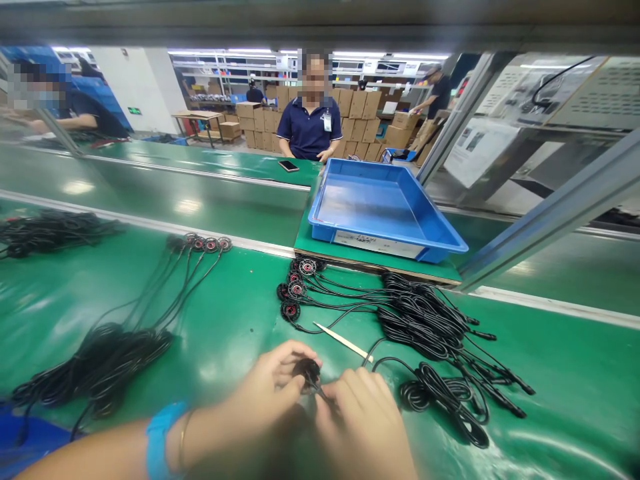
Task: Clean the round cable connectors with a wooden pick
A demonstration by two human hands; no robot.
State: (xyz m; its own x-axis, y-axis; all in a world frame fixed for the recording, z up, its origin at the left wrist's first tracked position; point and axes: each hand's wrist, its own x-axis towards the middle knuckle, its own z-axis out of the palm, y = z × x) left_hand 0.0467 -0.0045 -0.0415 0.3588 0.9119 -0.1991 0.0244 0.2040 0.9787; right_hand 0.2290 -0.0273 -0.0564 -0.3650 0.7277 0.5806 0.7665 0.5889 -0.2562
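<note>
Left hand (285, 373): grip closed, thumb and fingers pinching a black round cable head (306, 368) by its edge. Right hand (357, 410): grip pressed together on the head's black cable (318, 388), right beside the head; fingertips partly hidden, so exact contact is unclear. Both hands are just above the green surface (215, 320), near edge, almost touching each other. Left wrist carries a blue wristband (163, 440) and a thin bracelet (184, 443). Loose cable comes out past the right hand to a tied coil (445, 393) lying to its right. Pale pointed stick (343, 341) lies just beyond the hands, tip toward the left. Behind it, a pile of coiled black cables (423, 310): round heads with red centres (297, 289) at the left end, plugs (510, 403) at the right. Second cable bundle (107, 367) left of the hands, heads (211, 245) pointing away; another dark bundle (55, 230) at far left, blurred. Beyond the right pile: blue tray (325, 235), white label (377, 243) on its near wall. Further out, phone (289, 166) on the far worktop, person in navy polo (310, 130) standing behind it, stacked cartons (357, 113) in back.
</note>
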